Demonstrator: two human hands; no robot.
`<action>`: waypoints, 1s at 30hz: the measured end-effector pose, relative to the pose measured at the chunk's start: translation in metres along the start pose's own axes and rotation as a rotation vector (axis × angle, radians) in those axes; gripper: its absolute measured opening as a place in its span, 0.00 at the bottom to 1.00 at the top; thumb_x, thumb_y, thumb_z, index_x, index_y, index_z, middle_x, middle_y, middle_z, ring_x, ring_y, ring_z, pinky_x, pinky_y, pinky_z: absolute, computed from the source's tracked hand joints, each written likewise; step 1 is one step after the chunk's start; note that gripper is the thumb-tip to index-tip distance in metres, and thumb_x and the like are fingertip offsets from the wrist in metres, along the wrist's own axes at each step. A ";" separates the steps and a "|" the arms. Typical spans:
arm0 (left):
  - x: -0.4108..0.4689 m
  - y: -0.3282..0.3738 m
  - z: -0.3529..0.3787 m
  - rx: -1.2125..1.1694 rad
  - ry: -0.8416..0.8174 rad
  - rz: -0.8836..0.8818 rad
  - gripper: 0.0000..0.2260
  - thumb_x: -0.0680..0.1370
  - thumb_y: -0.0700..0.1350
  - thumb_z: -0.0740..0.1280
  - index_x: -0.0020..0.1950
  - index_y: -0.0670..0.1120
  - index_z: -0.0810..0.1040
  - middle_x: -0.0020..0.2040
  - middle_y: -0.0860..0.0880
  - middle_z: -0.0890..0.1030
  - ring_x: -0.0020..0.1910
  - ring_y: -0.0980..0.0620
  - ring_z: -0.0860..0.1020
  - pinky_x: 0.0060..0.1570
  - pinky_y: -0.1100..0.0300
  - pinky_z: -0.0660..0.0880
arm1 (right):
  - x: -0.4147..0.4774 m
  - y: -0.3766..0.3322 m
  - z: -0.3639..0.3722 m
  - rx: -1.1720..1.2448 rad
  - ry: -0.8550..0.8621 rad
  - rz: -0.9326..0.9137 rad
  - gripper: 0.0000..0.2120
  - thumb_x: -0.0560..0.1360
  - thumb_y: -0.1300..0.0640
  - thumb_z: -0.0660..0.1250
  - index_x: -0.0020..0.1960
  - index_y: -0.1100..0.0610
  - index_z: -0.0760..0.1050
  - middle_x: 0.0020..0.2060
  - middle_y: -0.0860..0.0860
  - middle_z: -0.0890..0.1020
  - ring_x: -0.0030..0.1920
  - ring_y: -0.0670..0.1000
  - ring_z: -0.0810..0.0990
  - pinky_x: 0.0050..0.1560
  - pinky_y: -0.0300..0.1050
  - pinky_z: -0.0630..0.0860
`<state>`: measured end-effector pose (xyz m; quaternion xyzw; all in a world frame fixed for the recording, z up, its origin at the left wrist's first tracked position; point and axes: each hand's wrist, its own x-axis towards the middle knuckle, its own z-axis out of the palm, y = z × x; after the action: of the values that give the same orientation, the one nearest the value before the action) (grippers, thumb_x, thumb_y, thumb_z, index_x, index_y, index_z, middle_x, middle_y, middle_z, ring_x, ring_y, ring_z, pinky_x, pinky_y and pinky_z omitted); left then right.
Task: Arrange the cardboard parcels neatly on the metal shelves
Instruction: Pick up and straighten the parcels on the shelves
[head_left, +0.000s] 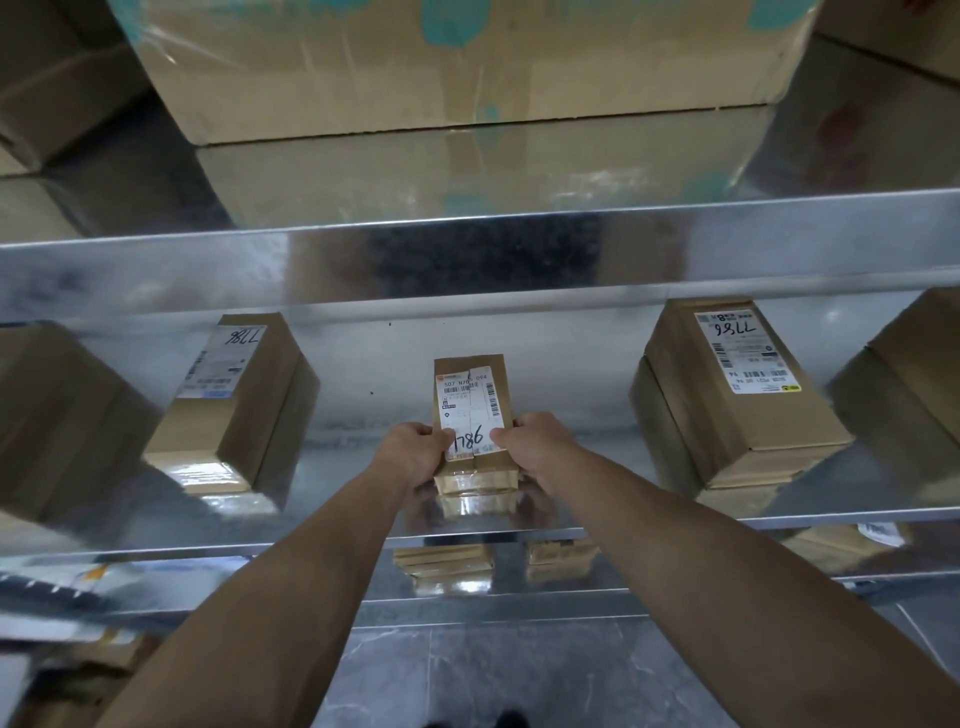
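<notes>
Between the fingers (445, 440): small parcel (475, 395) on metal shelf (363, 374).
Left hand (415, 451), right hand (537, 441): gripping its side edges.
Outboard of fingers: open shelf, both sides.

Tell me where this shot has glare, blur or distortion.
Head view: the metal shelf reflects like a mirror, with soft glare; the left-edge box is blurred; wide-angle distortion bows the shelf edges; the small parcel in the left hand and right hand is sharp.
</notes>
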<state>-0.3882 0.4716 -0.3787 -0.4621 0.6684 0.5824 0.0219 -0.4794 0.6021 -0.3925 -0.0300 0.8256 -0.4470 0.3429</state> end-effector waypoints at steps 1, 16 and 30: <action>0.001 0.000 0.000 0.009 0.006 0.004 0.05 0.83 0.44 0.68 0.50 0.43 0.79 0.44 0.47 0.85 0.44 0.47 0.84 0.43 0.54 0.82 | 0.000 0.000 0.000 -0.010 0.007 0.001 0.11 0.81 0.57 0.69 0.60 0.61 0.80 0.55 0.56 0.86 0.48 0.54 0.86 0.39 0.41 0.80; -0.002 0.001 0.000 -0.025 -0.019 -0.008 0.07 0.83 0.44 0.67 0.55 0.40 0.80 0.47 0.45 0.86 0.47 0.45 0.84 0.55 0.49 0.82 | -0.010 -0.005 -0.007 0.200 -0.055 0.108 0.05 0.78 0.60 0.72 0.52 0.62 0.81 0.47 0.56 0.87 0.44 0.56 0.86 0.47 0.53 0.85; -0.024 0.017 -0.009 -0.207 -0.086 0.138 0.12 0.84 0.45 0.60 0.63 0.40 0.74 0.54 0.40 0.84 0.50 0.45 0.82 0.56 0.49 0.78 | -0.041 -0.029 -0.026 0.411 -0.084 -0.043 0.17 0.81 0.40 0.62 0.56 0.52 0.79 0.48 0.54 0.87 0.53 0.59 0.84 0.64 0.61 0.78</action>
<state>-0.3813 0.4770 -0.3495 -0.3895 0.6333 0.6677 -0.0376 -0.4712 0.6178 -0.3385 0.0044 0.7013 -0.6114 0.3666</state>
